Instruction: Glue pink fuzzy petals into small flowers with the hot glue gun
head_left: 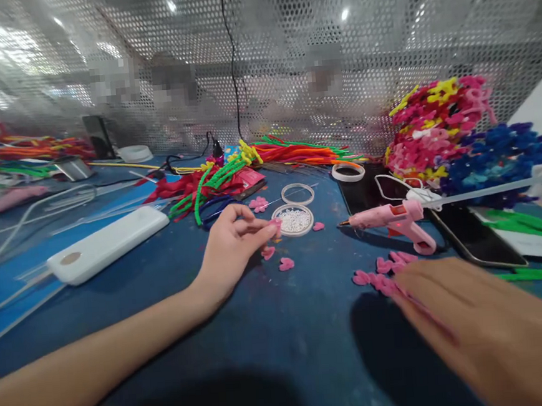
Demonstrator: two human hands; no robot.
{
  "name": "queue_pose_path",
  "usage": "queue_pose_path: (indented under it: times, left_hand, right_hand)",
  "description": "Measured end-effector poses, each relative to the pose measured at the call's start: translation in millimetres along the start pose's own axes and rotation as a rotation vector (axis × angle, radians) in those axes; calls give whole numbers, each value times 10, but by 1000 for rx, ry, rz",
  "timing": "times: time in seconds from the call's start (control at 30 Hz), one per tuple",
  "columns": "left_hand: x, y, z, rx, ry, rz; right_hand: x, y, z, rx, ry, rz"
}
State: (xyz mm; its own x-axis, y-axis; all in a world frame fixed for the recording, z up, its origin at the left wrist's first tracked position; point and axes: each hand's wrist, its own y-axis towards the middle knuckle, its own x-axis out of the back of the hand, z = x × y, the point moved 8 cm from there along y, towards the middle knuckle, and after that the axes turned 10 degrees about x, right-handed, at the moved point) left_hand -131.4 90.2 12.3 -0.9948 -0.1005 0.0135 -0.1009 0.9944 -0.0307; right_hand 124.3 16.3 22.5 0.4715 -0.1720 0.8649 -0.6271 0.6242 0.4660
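Thumb and fingertips of my left hand (231, 243) are pinched on a small pink pipe-cleaner petal (277, 224), right at the near-left rim of a round dish (312, 223) of white beads. Two loose pink petals (286, 264) lie just below those fingers, and another petal (318, 226) rests right of the dish. A pink pipe-cleaner flower (258, 204) sits behind the hand. My right hand (476, 312) is closed around a bunch of pink pipe-cleaner pieces (375, 279), which stick out to its left; its fingertips are hidden. Beyond it stands a pink glue gun (394, 218), nozzle pointing left.
A white power bank (110, 244) lies at left on a blue sheet. Pipe cleaners (295, 151) line the back, before a perforated metal panel (278, 52). Piles of pink-red flowers (434, 134) and blue flowers (497, 160) stand back right. A black phone (480, 233) lies beside the glue gun.
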Motion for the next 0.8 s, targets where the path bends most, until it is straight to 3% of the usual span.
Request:
queue_pose_path:
  times: [0.07, 0.13, 0.23, 0.37, 0.5, 0.63, 0.8]
  left_hand:
    - [24, 70, -7, -38, 47, 16]
    - [39, 128, 9, -64, 84, 34]
    - [53, 191, 72, -61, 84, 53]
    - [61, 243, 162, -14, 37, 59]
    - [25, 218, 165, -3, 11, 80]
    - [-96, 51, 135, 21, -18, 128]
    - [-400, -280, 186, 120, 31, 261]
  right_hand:
    - [-281, 349, 387, 182, -112, 188]
    - [-536, 694, 555, 219, -170, 261]
    - [-834, 1060, 595, 203, -141, 245]
    - [-1059, 1170, 543, 178, -61, 244]
    - [-1011, 1032, 501, 120, 78, 226]
    - [-755, 746, 400, 6, 341, 101]
    - [-544, 278, -24, -460, 687, -111]
